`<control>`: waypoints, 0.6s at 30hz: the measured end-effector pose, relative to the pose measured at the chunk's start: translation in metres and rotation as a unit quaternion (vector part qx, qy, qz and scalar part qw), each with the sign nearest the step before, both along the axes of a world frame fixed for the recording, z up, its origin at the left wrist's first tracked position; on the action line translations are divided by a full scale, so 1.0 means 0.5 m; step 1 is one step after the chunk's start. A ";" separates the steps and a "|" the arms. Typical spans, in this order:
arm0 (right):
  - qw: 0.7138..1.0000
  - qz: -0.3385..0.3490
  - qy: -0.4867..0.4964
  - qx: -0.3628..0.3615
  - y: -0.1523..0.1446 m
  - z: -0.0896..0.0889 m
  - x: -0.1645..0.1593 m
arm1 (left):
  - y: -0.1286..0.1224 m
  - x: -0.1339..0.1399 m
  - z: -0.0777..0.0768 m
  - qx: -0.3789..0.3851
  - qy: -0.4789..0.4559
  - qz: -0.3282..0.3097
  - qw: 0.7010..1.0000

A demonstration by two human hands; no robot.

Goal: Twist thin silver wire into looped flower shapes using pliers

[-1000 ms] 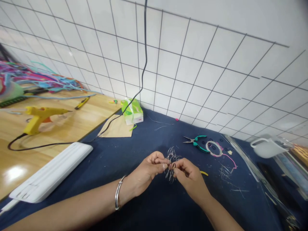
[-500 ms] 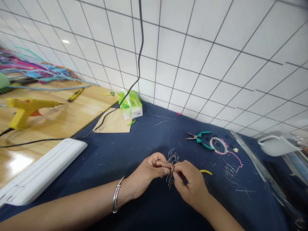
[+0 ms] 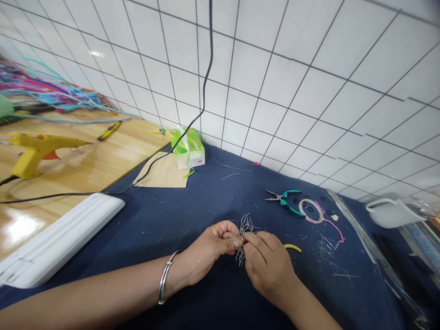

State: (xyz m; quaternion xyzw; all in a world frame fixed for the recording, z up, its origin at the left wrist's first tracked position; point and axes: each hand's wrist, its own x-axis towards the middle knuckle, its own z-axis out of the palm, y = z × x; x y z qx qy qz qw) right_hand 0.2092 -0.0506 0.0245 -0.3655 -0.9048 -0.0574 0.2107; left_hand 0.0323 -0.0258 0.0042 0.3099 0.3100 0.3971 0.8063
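A bundle of thin, silvery bent wires (image 3: 246,222) fans out above and below my fingertips, over the dark blue tabletop (image 3: 161,224). My left hand (image 3: 215,245) pinches it from the left between thumb and fingers, and a silver bangle (image 3: 164,278) circles that wrist. From the right, the closed fingers of my right hand (image 3: 270,259) press at the bundle's middle. The exact spot they grip is hidden behind the fingers. A curved yellow piece (image 3: 292,247), perhaps a tool handle, sticks out beyond my right hand.
Green-handled long-nose pliers (image 3: 284,200) lie beside a ring-shaped spool (image 3: 311,211) with pink cord. Wire scraps (image 3: 326,250) are scattered right. At left are a white power strip-like bar (image 3: 65,238), a yellow glue gun (image 3: 34,151) and a tissue pack (image 3: 188,147). A black cable (image 3: 165,158) crosses behind.
My right hand has shifted slightly, its fingers now closing over the bundle's middle, where a dark ring-like bit showed before. My left hand keeps its pinch. The view has tilted a little.
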 end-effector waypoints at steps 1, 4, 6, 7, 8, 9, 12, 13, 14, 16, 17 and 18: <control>1.000 0.000 -0.001 -0.006 0.001 -0.002 0.000 | 0.000 0.000 0.000 0.000 -0.006 0.000 1.000; 1.000 0.003 -0.002 -0.026 0.004 -0.010 -0.001 | 0.002 -0.001 0.000 0.007 -0.016 -0.003 1.000; 0.999 0.002 0.002 -0.038 0.006 -0.015 -0.002 | 0.004 -0.002 0.000 0.016 -0.012 -0.001 1.000; 0.999 0.000 0.005 -0.041 0.007 -0.016 -0.003 | 0.004 -0.002 -0.001 0.023 -0.008 0.001 1.000; 0.999 -0.003 0.011 -0.043 0.008 -0.017 -0.004 | 0.005 -0.003 0.000 0.031 -0.004 0.003 1.000; 0.999 -0.008 0.017 -0.044 0.008 -0.017 -0.005 | 0.005 -0.003 0.000 0.038 0.000 0.006 0.999; 0.998 -0.017 0.032 -0.055 0.009 -0.015 -0.010 | 0.006 -0.003 0.003 0.060 0.017 0.011 0.998; 0.997 -0.020 0.033 -0.061 0.008 -0.014 -0.012 | 0.005 -0.003 0.004 0.065 0.022 0.012 0.998; 0.997 -0.022 0.031 -0.067 0.008 -0.014 -0.015 | 0.005 -0.003 0.005 0.070 0.025 0.010 0.997; 0.997 -0.027 0.023 -0.073 0.006 -0.013 -0.019 | 0.004 -0.003 0.007 0.077 0.026 0.006 0.997; 0.996 -0.032 0.020 -0.076 0.005 -0.013 -0.021 | 0.003 -0.003 0.008 0.077 0.025 0.004 0.997; 0.996 -0.036 0.019 -0.080 0.005 -0.013 -0.023 | 0.003 -0.003 0.008 0.075 0.023 0.002 0.997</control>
